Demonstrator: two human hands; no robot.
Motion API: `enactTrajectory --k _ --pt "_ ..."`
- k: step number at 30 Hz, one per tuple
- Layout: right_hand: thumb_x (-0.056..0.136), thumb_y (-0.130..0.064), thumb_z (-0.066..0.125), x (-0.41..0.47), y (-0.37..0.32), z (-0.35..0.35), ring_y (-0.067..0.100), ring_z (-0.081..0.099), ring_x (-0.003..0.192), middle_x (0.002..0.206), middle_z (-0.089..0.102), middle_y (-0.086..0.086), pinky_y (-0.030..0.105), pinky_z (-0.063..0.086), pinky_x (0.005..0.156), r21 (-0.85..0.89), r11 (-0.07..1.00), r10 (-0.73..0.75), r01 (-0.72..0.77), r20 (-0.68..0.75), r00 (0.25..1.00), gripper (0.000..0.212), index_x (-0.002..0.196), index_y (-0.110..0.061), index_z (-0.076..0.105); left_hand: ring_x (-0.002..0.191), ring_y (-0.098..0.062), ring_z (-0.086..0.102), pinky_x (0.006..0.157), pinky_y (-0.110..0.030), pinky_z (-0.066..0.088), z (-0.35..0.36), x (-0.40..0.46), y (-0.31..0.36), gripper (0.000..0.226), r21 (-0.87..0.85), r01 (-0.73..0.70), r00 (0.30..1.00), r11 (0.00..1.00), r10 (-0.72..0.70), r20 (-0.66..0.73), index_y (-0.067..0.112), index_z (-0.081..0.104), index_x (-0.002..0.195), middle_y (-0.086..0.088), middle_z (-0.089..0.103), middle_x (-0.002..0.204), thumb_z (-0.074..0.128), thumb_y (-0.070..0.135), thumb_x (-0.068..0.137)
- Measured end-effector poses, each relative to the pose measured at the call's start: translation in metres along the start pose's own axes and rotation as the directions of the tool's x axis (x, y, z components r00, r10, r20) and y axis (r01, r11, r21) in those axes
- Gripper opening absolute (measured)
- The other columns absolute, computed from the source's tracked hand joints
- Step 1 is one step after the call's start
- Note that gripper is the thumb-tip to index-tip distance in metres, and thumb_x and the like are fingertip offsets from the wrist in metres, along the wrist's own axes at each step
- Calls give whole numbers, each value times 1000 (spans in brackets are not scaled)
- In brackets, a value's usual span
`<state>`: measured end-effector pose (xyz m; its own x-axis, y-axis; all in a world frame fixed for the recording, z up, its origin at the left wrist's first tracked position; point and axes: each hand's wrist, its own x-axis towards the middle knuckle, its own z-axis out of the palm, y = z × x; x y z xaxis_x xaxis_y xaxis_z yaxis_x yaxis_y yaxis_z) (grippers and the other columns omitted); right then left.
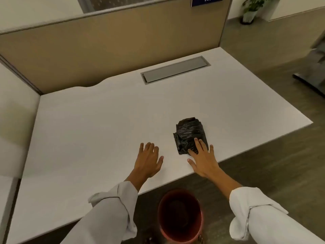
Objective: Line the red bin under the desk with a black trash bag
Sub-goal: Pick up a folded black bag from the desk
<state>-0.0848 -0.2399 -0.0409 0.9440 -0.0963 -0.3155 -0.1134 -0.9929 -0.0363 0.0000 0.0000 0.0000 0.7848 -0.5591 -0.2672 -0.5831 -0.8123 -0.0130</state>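
A folded bundle of black trash bags lies on the white desk near its front right edge. My right hand rests flat with spread fingers, its fingertips on the bundle's near end. It grips nothing. My left hand hovers open over the desk, a hand's width left of the bundle. The round red bin stands on the floor below the desk's front edge, between my forearms. It looks empty and has no liner.
A grey cable hatch is set into the desk near the tan partition. A potted plant stands far right by the wall. A grey metal base sits on the floor at right.
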Motion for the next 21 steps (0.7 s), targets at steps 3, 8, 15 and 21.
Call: enactTrajectory --k 3,8,15,21 --pt "100 -55 30 6 5 -1 35 2 154 168 -3 15 66 13 118 -15 1000 -6 7 16 1000 58 153 -29 35 139 -30 38 121 -49 17 5 9 8 57 -37 -16 1000 999 16 1 10 43 139 -13 47 147 26 48 99" --pt "100 -54 31 14 12 1 29 6 154 168 11 10 64 16 118 -59 998 -11 13 33 999 72 156 -10 24 126 -29 50 116 -45 28 5 23 24 52 -118 -42 999 992 41 -11 10 48 133 -12 56 136 30 44 99" --pt "100 -46 42 16 16 -4 29 20 151 162 28 14 60 19 118 73 997 0 9 -119 993 69 152 -2 33 104 -26 60 97 -39 43 -3 35 40 40 -380 -44 989 924 -13 -145 8 57 120 -11 67 118 42 38 98" --pt "90 -22 70 -2 8 -38 35 49 133 146 50 21 56 38 112 423 891 71 165 -489 869 58 139 3 53 108 -26 61 88 -30 46 -18 36 48 35 -678 -28 970 734 -144 -196 6 57 120 -12 66 118 59 28 92"
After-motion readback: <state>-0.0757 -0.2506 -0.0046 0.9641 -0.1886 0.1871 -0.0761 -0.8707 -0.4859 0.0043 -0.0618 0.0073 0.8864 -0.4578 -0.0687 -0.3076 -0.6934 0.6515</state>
